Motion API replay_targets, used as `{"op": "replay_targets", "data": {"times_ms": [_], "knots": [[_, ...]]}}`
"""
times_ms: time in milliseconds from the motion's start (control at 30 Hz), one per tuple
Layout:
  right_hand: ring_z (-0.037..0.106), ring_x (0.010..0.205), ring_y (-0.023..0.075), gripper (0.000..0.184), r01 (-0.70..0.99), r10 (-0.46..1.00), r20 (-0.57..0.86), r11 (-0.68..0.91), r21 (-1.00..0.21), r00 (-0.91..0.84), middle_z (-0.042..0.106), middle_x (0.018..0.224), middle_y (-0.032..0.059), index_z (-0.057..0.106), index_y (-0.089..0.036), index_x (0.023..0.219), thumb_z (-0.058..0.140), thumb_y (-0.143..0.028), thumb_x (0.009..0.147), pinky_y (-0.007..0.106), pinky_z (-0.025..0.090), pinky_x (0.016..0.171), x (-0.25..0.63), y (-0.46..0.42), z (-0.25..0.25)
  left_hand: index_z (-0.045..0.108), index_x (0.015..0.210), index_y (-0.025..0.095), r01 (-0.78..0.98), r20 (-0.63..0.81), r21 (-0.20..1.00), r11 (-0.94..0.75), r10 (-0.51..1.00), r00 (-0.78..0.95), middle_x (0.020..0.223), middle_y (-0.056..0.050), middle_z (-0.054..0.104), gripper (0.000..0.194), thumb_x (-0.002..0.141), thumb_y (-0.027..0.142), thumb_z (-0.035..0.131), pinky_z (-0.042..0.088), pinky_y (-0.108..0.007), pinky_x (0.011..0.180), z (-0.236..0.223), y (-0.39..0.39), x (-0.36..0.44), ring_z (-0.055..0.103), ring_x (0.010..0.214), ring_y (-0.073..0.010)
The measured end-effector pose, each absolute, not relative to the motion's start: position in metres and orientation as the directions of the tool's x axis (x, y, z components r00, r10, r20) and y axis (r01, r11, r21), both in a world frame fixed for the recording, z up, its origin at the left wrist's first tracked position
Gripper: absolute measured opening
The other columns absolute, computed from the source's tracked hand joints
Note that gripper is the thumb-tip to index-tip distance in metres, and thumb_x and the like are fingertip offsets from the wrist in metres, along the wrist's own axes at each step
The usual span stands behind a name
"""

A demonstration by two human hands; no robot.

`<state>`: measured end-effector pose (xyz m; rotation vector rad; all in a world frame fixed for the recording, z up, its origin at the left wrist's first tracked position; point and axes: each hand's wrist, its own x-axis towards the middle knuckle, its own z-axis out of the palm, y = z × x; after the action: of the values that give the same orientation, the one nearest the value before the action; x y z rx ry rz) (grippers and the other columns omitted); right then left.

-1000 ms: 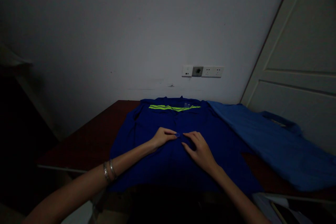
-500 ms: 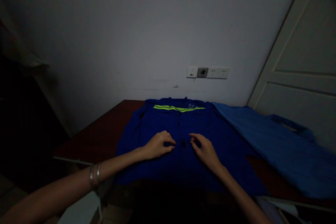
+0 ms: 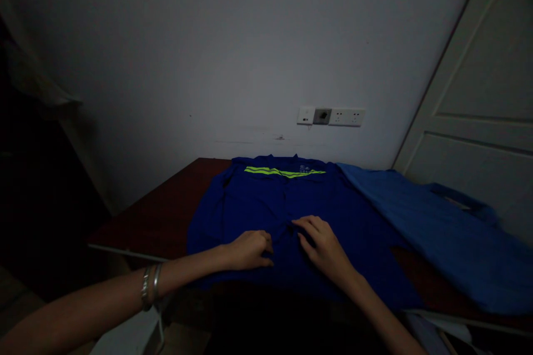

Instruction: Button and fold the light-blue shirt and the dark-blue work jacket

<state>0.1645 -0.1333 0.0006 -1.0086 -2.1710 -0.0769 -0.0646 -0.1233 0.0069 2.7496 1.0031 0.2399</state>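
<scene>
A dark blue long-sleeved work shirt or jacket point(image 3: 258, 205) with a yellow-green striped band across its chest lies spread on the table, collar toward the wall. My left hand point(image 3: 250, 249) rests low on its front, left of the centre line, fingers bent and thumb apart, with nothing visible in them. To the right, my right hand point(image 3: 320, 241) is at the front opening, its fingers stretched toward the centre edge and its thumb apart. The fabric is dark, so small fasteners cannot be made out.
A lighter blue garment point(image 3: 416, 205) lies on the right of the dark red table point(image 3: 166, 202), overlapping the shirt's side. Behind is a wall with sockets point(image 3: 331, 116). A pale panelled door point(image 3: 478, 122) stands at right, and a white stool-like object point(image 3: 129, 333) below left.
My left hand has moved down the shirt toward its hem and bent its fingers. My right hand has shifted slightly left, to the centre opening.
</scene>
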Motion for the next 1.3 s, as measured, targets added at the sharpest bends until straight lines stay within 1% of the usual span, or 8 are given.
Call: {"op": "replay_targets", "data": {"times_ms": [133,400,533,633,933,1033,1167,1300], "knots": [[0.054,0.094,0.02,0.033,0.663,0.637,0.63,0.706,-0.247,-0.444,0.059,0.102,0.0074,0.055,-0.023,0.112,0.042,-0.011,0.084,0.038,0.044,0.082,0.16,-0.14,-0.001,0.07,0.089,0.019,0.691,0.039,0.38,-0.615,0.757,0.652,0.091,-0.004,0.065,0.023,0.068,0.029,0.072,0.043,-0.022,0.072,-0.005,-0.119,-0.063,0.06,0.084,-0.0174],[0.055,0.097,0.0199,0.036,0.622,0.638,0.652,0.718,-0.312,-0.409,0.06,0.104,0.0074,0.051,-0.023,0.117,0.04,-0.011,0.085,0.039,0.045,0.084,0.156,-0.148,-0.005,0.073,0.078,0.016,0.646,0.013,0.59,-0.484,0.806,0.592,0.081,-0.003,0.067,0.012,0.066,0.014,0.07,0.041,-0.018,0.066,-0.01,-0.116,-0.061,0.059,0.075,-0.0131],[0.055,0.097,0.0198,0.034,0.584,0.635,0.667,0.731,-0.354,-0.39,0.06,0.103,0.0073,0.053,-0.024,0.115,0.04,-0.012,0.086,0.039,0.046,0.085,0.156,-0.15,-0.005,0.073,0.075,0.015,0.659,-0.038,0.644,-0.389,0.844,0.535,0.074,-0.001,0.067,0.012,0.065,0.016,0.067,0.038,-0.017,0.057,0.005,-0.113,-0.063,0.056,0.064,-0.0113],[0.055,0.097,0.0192,0.031,0.533,0.629,0.685,0.746,-0.398,-0.368,0.059,0.102,0.007,0.055,-0.024,0.112,0.041,-0.013,0.086,0.038,0.046,0.084,0.156,-0.152,-0.003,0.073,0.077,0.014,0.639,-0.026,0.689,-0.343,0.869,0.494,0.069,-0.001,0.066,0.016,0.064,0.021,0.067,0.035,-0.018,0.052,0.027,-0.108,-0.068,0.052,0.058,-0.0102],[0.054,0.104,0.0199,0.028,0.452,0.657,0.701,0.734,-0.508,-0.279,0.058,0.109,0.0078,0.055,-0.023,0.111,0.054,-0.026,0.083,0.036,0.045,0.09,0.149,-0.163,0.016,0.072,0.075,0.013,0.553,0.152,0.705,-0.445,0.855,0.495,0.077,-0.003,0.068,0.015,0.064,0.02,0.064,0.041,-0.021,0.063,0.078,-0.105,-0.08,0.057,0.07,-0.0139],[0.052,0.108,0.0207,0.034,0.445,0.649,0.687,0.747,-0.493,-0.328,0.056,0.114,0.0085,0.054,-0.023,0.113,0.059,-0.029,0.08,0.037,0.044,0.092,0.148,-0.165,0.021,0.072,0.074,0.013,0.539,0.169,0.705,-0.462,0.847,0.505,0.078,-0.003,0.068,0.014,0.065,0.019,0.063,0.042,-0.022,0.067,0.082,-0.107,-0.081,0.059,0.073,-0.0151],[0.049,0.112,0.0228,0.043,0.46,0.604,0.687,0.783,-0.419,-0.403,0.055,0.118,0.0093,0.053,-0.023,0.115,0.065,-0.03,0.075,0.041,0.042,0.094,0.145,-0.163,0.021,0.072,0.075,0.014,0.535,0.149,0.729,-0.427,0.862,0.485,0.075,-0.003,0.068,0.015,0.065,0.02,0.063,0.042,-0.023,0.067,0.082,-0.108,-0.081,0.059,0.072,-0.0155],[0.052,0.106,0.0216,0.036,0.452,0.567,0.71,0.808,-0.378,-0.419,0.06,0.109,0.0082,0.055,-0.023,0.112,0.064,-0.026,0.077,0.04,0.044,0.09,0.142,-0.158,0.018,0.071,0.074,0.013,0.516,0.12,0.774,-0.366,0.885,0.449,0.073,-0.002,0.067,0.015,0.064,0.021,0.064,0.042,-0.023,0.065,0.079,-0.109,-0.081,0.057,0.069,-0.0147]]}}
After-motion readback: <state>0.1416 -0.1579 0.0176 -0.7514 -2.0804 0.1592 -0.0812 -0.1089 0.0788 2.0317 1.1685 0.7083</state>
